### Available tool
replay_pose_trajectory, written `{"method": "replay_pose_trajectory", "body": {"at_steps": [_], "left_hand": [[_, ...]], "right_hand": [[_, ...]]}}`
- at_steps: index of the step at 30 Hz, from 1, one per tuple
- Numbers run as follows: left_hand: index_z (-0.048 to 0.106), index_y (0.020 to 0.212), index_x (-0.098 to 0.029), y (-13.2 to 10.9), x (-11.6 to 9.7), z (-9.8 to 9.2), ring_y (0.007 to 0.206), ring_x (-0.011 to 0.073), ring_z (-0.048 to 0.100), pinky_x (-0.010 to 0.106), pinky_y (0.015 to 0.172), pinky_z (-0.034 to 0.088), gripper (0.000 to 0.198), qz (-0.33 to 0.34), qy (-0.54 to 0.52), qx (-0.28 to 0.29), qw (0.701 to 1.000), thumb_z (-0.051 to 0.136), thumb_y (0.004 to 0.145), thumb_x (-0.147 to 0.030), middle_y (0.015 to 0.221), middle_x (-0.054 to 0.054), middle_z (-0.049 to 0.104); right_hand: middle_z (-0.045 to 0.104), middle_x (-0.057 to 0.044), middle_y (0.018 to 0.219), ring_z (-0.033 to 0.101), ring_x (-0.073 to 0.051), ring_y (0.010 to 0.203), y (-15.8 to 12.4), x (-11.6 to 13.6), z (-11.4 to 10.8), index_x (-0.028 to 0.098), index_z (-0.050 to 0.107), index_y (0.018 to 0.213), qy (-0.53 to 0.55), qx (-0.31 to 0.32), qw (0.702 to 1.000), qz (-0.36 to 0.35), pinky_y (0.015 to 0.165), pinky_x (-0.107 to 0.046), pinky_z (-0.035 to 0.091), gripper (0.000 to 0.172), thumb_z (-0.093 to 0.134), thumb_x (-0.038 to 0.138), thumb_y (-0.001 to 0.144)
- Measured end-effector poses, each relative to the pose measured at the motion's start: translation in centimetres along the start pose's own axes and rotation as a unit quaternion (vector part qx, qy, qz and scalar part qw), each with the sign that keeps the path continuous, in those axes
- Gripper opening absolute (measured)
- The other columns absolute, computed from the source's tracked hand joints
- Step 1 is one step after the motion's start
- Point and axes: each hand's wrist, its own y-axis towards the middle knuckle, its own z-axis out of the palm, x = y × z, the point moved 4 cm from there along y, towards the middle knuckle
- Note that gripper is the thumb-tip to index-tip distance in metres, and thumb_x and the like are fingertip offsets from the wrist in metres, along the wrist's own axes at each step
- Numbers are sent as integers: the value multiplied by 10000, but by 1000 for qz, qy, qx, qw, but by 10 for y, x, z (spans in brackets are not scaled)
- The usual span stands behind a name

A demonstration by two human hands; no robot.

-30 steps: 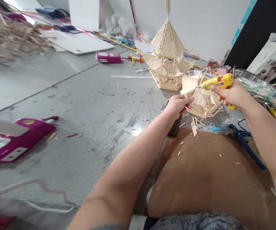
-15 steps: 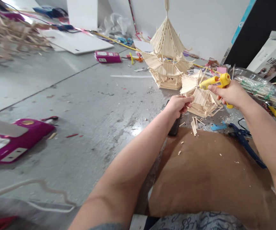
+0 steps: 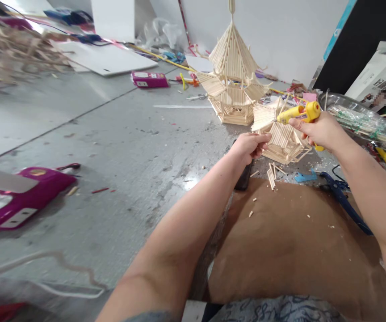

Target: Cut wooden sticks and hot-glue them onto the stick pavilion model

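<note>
In my right hand (image 3: 324,129) is a yellow hot glue gun (image 3: 296,113), fingers wrapped round its grip. Its nozzle points left and reaches the roof of a small stick pagoda (image 3: 283,136) made of pale wooden sticks. My left hand (image 3: 250,146) is closed in a pinch at the left edge of this model; whether a loose stick is also between the fingers is hidden. Behind it stands a taller stick pagoda (image 3: 235,91) with a pointed roof. Short cut sticks (image 3: 271,176) lie in front of the small model.
A black phone (image 3: 243,177) lies under my left wrist. Blue-handled pliers (image 3: 345,203) rest by a brown board (image 3: 293,250). Bagged sticks (image 3: 363,120) fill a metal tray at right. Purple power strips (image 3: 151,80) and a white panel (image 3: 112,60) lie to the left.
</note>
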Motion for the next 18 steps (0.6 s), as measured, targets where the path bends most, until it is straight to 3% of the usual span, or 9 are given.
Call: {"method": "replay_pose_trajectory", "body": {"at_steps": [10,18], "left_hand": [[490,629,-149,2,1,-2,286,10,313,170,336,160,189,2,0,3,1000,637,718,-226,392,-58,465],[574,778,-125,1,-1,-10,321,55,437,190,335,283,123,-44,-3,34,998,598,715,-227,500,-10,592]], "right_hand": [[443,45,401,402,-65,334,1,3,2,185,543,577,15,-4,999,-42,351,-207,289,324,650,480,662],[437,43,401,401,-72,339,2,4,3,192,553,578,56,4,997,-58,339,-205,286,309,656,471,660]]}}
